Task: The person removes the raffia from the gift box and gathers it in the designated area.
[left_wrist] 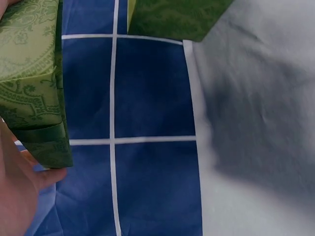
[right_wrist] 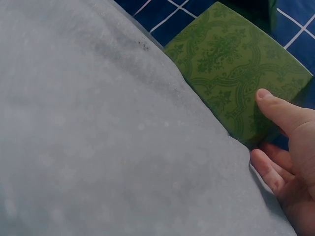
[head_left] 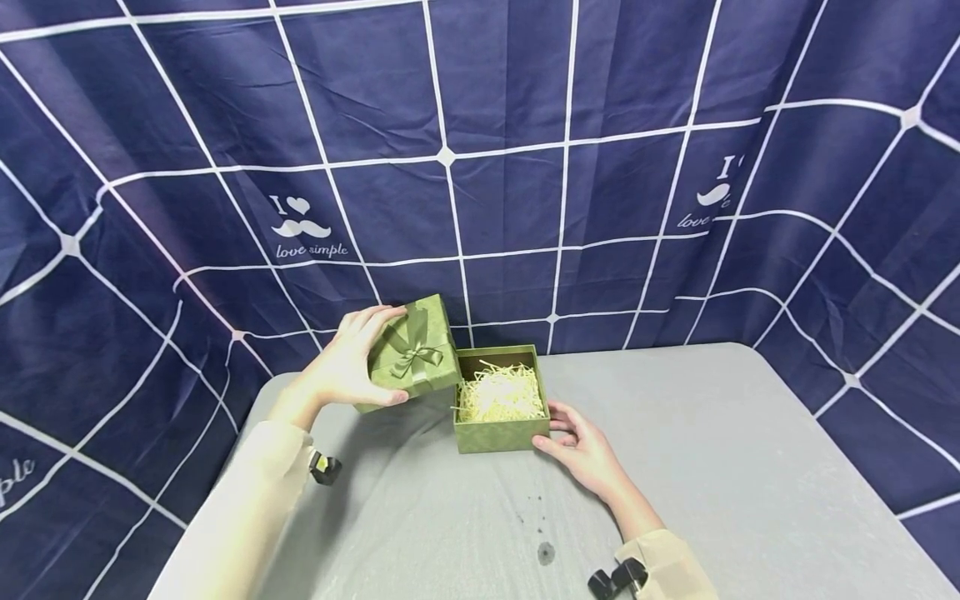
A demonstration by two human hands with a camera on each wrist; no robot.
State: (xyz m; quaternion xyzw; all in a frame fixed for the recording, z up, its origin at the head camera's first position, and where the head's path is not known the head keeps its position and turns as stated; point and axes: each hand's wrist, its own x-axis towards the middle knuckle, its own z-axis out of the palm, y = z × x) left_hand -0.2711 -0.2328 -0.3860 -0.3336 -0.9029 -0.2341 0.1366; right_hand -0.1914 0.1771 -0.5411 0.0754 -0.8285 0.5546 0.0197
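Note:
My left hand [head_left: 347,367] grips a green patterned gift box lid [head_left: 423,337] with a ribbon bow on top. The lid is held tilted, up and to the left of the green gift box [head_left: 495,437]. Pale yellow shredded paper [head_left: 502,393] fills the uncovered box, which stands on the table. At the box's front right corner, my right hand [head_left: 583,450] holds it, thumb on the front face and fingers along the right side. In the right wrist view the thumb [right_wrist: 278,110] lies against the patterned front face. The left wrist view shows the lid's edge [left_wrist: 34,105] in the left fingers.
A grey cloth [head_left: 420,533] covers the table, with a few dark wet-looking spots [head_left: 546,552] in front of the box. Behind and at both sides hangs a navy curtain [head_left: 510,208] with white grid lines, close to the table's back edge.

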